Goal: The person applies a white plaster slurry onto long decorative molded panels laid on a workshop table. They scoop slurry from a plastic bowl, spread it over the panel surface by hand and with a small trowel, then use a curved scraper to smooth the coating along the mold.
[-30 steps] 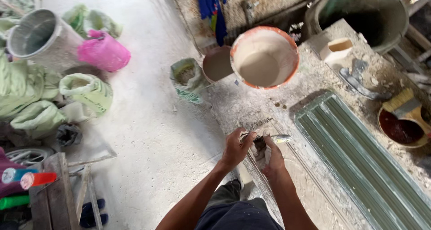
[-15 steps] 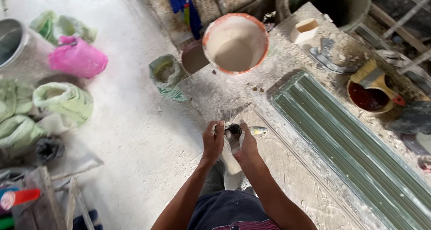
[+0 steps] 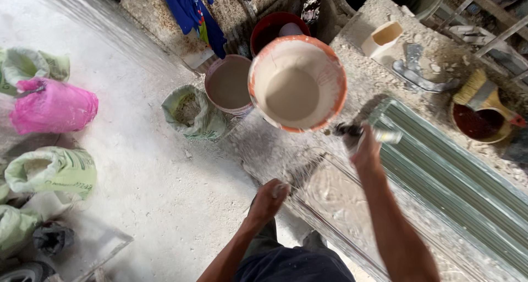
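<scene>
From the head camera, the two hands have come apart. A moment ago they were close together, both on a small dark tool. Now the right hand (image 3: 366,150) is stretched out further along the dusty worktable (image 3: 286,150), closed around that tool (image 3: 352,133), which has a dark end and a pale, shiny end; it is too blurry to name. It is just below the orange bucket (image 3: 297,83) full of pale, creamy mix.

The left hand (image 3: 269,199) has pulled back to the near edge of the table. It is curled shut, with something small and pale at the fingertips; I cannot tell what.

The green ridged sheet (image 3: 445,172) lies to the right of the right hand. On the floor sit a pink bag (image 3: 52,106) and green sacks (image 3: 52,172). Beside the orange bucket stands a smaller bucket (image 3: 228,84).
</scene>
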